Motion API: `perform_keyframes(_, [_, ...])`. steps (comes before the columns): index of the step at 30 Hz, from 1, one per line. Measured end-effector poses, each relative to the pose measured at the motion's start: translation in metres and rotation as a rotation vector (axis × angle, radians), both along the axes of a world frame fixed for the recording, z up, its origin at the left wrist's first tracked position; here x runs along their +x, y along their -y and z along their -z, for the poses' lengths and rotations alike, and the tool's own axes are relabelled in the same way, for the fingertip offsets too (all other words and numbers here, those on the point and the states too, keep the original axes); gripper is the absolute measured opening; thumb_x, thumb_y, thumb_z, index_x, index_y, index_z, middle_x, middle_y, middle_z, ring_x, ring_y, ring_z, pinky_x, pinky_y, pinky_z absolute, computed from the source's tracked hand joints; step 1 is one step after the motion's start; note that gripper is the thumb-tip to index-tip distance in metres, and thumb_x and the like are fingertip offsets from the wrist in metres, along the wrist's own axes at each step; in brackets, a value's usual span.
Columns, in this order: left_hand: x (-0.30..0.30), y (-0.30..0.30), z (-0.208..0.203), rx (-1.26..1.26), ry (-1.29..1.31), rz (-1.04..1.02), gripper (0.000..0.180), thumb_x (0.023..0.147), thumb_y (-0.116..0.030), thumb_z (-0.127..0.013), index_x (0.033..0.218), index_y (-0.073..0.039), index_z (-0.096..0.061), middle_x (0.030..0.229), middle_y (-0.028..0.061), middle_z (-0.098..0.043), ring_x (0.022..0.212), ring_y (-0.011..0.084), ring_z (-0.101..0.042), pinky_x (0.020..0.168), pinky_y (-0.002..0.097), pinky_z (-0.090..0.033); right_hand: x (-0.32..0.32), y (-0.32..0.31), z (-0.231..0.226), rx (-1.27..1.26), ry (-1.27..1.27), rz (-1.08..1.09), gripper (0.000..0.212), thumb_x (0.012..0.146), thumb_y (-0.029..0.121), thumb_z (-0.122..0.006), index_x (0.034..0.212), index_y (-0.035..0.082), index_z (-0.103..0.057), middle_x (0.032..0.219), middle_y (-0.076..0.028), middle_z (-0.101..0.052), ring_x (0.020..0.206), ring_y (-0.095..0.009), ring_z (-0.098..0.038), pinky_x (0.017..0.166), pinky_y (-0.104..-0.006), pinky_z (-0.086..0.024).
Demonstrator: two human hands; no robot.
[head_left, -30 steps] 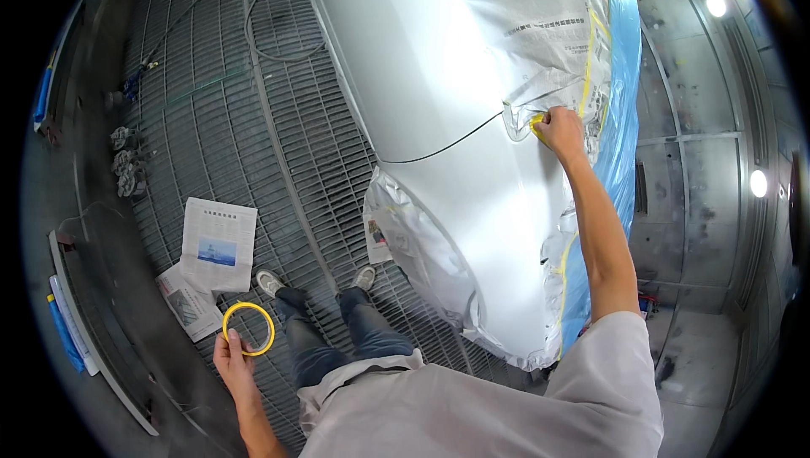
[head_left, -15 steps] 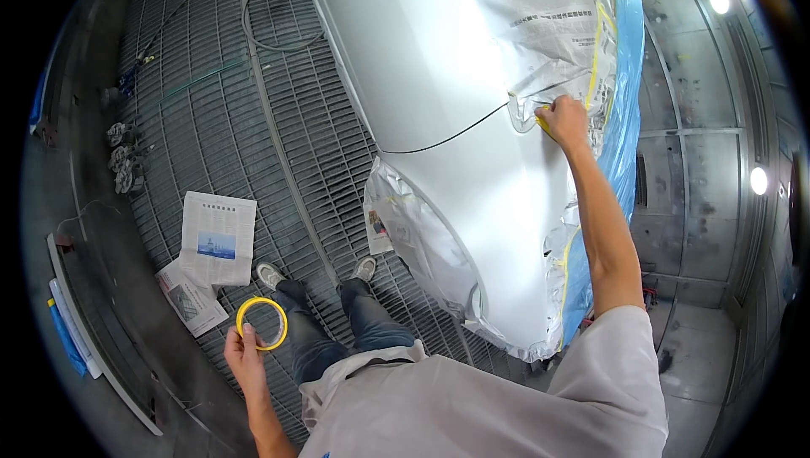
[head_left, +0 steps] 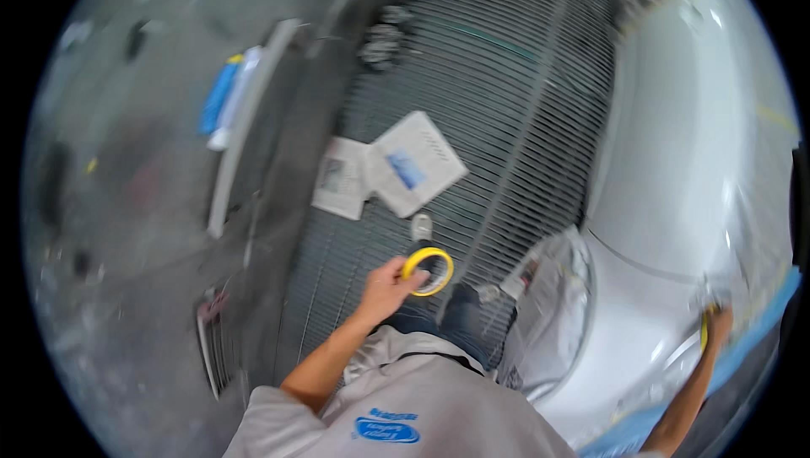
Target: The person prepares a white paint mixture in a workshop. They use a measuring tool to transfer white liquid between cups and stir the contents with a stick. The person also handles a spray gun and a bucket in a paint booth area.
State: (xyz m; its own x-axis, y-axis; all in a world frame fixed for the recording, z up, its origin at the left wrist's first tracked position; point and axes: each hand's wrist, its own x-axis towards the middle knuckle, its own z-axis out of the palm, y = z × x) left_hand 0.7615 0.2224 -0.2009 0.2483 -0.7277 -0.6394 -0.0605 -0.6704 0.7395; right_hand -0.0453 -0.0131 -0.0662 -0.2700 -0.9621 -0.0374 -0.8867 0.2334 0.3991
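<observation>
My left hand (head_left: 386, 293) is closed on a roll of yellow tape (head_left: 445, 283), held over my legs. At the far right my right hand (head_left: 719, 325) is at the white car body (head_left: 650, 306), closed on a piece of yellow tape (head_left: 704, 330). How that piece lies under the fingers is blurred. Beside the hand, crumpled masking sheet (head_left: 764, 163) and blue film (head_left: 780, 302) cover the car's outer side. A wheel area nearer to me is wrapped in grey-white sheeting (head_left: 553, 310).
Two newspaper sheets (head_left: 415, 167) lie on the grated floor (head_left: 481, 87). A grey wall with a narrow ledge (head_left: 249, 137) stands at the left, with blue and white rolls (head_left: 221, 95) on it. Crumpled grey material (head_left: 384, 46) sits by the wall's foot.
The view has swung left, so the car now appears at the right and more of the wall shows. My left hand still holds the tape roll; my right hand stays at the car.
</observation>
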Motion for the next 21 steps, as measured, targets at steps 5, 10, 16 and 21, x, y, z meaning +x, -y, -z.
perform_keyframes(5, [0.081,-0.025,0.011,-0.015,0.039,-0.24,0.03,0.099,-0.033,-0.061,0.09,-0.005,-0.065,0.069,-0.0025,-0.056,0.061,0.0033,-0.046,0.055,0.0229,-0.038,0.127,0.008,0.007,-0.13,-0.006,-0.106,0.043,0.094,0.039,-0.06,0.093,-0.003,-0.068,0.091,-0.021,-0.068,0.085,-0.039,-0.065,0.075,-0.0476,-0.05])
perform_keyframes(10, [0.207,-0.037,0.002,-0.199,0.655,-0.37,0.023,0.09,-0.023,-0.072,0.096,-0.001,-0.066,0.081,0.007,-0.06,0.071,0.0148,-0.056,0.066,0.0302,-0.047,0.313,-0.013,0.062,0.014,0.618,-0.323,0.027,0.096,0.02,-0.058,0.089,-0.004,-0.068,0.077,-0.015,-0.069,0.07,-0.026,-0.065,0.068,-0.0373,-0.05])
perform_keyframes(16, [0.352,-0.073,0.036,-0.016,1.085,-0.607,0.025,0.086,-0.018,-0.07,0.103,0.0,-0.069,0.099,0.021,-0.067,0.087,0.037,-0.066,0.078,0.0453,-0.052,0.432,-0.082,0.126,0.453,0.987,-0.398,0.013,0.09,0.007,-0.065,0.093,-0.004,-0.068,0.074,-0.008,-0.069,0.061,-0.013,-0.064,0.053,-0.0259,-0.051])
perform_keyframes(21, [0.411,-0.107,0.075,0.156,1.164,-0.614,0.026,0.086,-0.02,-0.069,0.104,-0.002,-0.07,0.105,0.0219,-0.066,0.101,0.0412,-0.062,0.088,0.0487,-0.05,0.514,-0.117,0.086,0.664,0.969,-0.218,0.021,0.086,0.013,-0.07,0.1,-0.003,-0.071,0.073,-0.013,-0.071,0.061,-0.016,-0.065,0.06,-0.0296,-0.052])
